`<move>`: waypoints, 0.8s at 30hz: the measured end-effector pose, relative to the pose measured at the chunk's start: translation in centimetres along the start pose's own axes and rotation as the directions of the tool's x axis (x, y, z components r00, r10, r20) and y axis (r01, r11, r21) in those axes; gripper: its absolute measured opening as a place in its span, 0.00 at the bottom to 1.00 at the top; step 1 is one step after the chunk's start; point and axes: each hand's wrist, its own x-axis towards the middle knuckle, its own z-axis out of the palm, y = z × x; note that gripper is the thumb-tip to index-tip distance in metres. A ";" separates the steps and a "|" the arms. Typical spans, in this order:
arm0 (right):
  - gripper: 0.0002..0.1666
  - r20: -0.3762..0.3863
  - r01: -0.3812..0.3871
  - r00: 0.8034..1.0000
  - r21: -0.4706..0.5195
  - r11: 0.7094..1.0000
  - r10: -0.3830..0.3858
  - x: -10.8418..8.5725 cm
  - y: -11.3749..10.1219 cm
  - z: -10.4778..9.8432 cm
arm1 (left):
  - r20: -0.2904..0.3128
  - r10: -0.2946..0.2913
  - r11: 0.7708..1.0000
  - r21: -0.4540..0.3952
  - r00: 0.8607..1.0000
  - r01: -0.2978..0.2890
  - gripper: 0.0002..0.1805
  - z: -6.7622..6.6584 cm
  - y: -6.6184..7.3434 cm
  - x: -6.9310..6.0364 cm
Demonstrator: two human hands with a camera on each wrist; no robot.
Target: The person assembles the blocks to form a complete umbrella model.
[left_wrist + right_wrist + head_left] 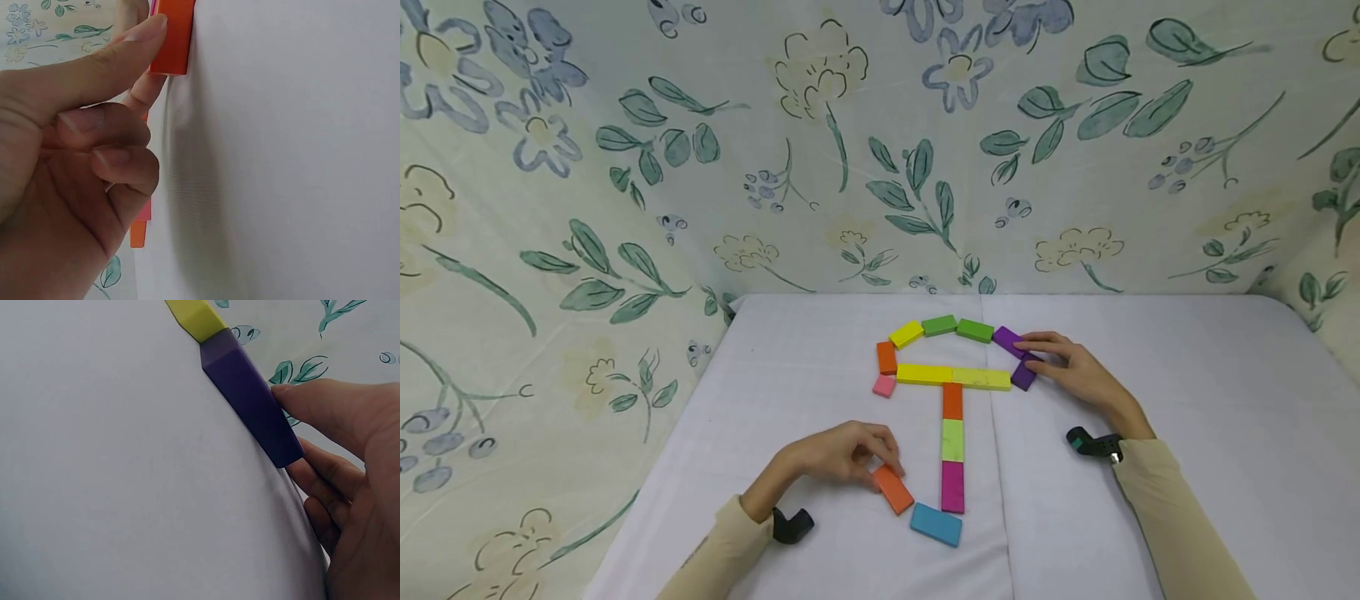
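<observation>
My left hand [853,450] pinches an orange block [892,489] between thumb and fingers. The left wrist view shows the thumb lying along that orange block [174,37]. Beside its lower end lies a blue block [936,524], a small gap apart. My right hand [1078,371] reaches in from the right with fingers extended, touching two purple blocks, one upper [1006,340] and one lower [1022,375]. In the right wrist view, the thumb touches the edge of a purple block [250,394], and the other fingers are near its end.
Two yellow blocks [925,374] form a bar under an arch of yellow, green [975,331] and orange [887,358] blocks, with a pink block [883,386] at left. A column of orange, lime [952,440] and magenta [952,487] blocks runs below, on a white cloth [790,358].
</observation>
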 end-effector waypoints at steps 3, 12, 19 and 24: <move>0.26 0.002 -0.007 1.000 -0.002 1.000 0.007 0.0 0.0 0.0 | -0.021 0.001 1.000 -0.002 1.000 -0.001 0.16 -0.1 0.0 -0.2; 0.26 0.005 -0.015 1.000 -0.006 1.000 0.015 0.0 0.2 -0.2 | -0.033 0.031 0.999 0.009 0.999 -0.031 0.16 0.0 -0.4 0.1; 0.26 0.005 -0.006 1.000 -0.004 1.000 0.006 0.0 0.1 -0.1 | -0.065 -0.010 0.999 -0.031 0.998 0.008 0.17 -0.3 -0.5 0.2; 0.26 0.010 0.001 1.000 0.004 1.000 -0.001 -0.2 -0.3 -0.2 | -0.326 -0.049 0.998 0.020 0.944 0.059 0.17 -1.0 -1.0 0.4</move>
